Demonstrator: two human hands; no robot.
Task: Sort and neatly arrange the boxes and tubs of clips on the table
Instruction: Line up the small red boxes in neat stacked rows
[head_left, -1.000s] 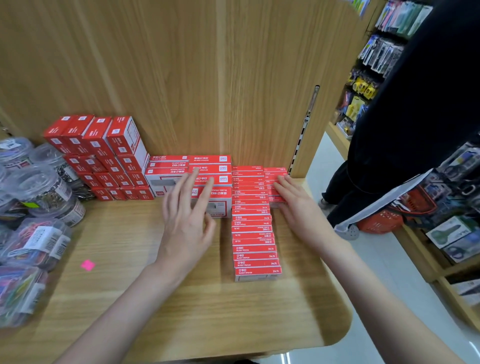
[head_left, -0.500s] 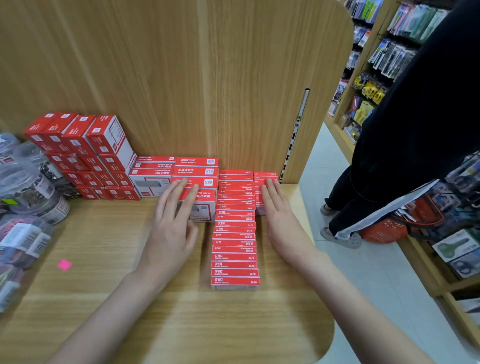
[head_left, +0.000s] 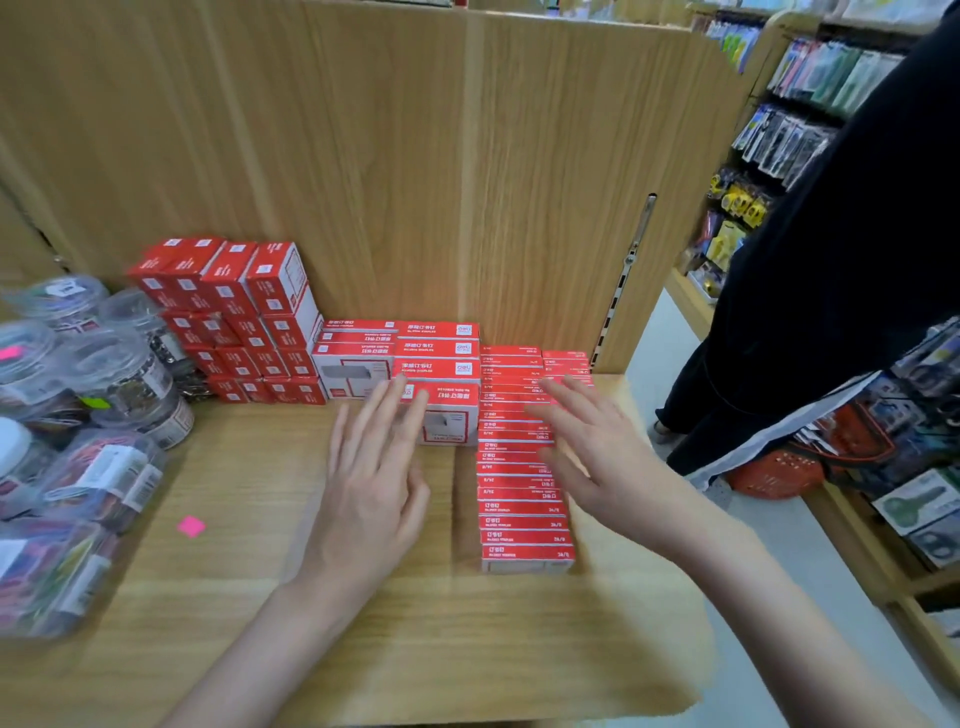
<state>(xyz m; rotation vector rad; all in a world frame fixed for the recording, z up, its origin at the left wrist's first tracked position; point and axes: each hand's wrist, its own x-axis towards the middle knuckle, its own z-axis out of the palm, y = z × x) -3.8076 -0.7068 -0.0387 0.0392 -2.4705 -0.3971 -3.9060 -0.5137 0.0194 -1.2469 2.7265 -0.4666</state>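
Observation:
A long row of flat red staple boxes runs from the back panel toward me on the wooden table. Left of it stand larger red-and-white boxes, one set forward. A stack of small red cartons leans against the back at the left. Clear tubs of clips crowd the left edge. My left hand hovers with straight fingers over the forward box. My right hand is spread flat over the row's right side, holding nothing.
A tall wooden panel backs the table. A pink sticky scrap lies on the table near the tubs. A person in dark clothes stands at the right by a red basket and shop shelves.
Both hands have lifted slightly off the boxes and drawn back toward me, fingers spreading. The view has shifted right and up. The boxes stay in place.

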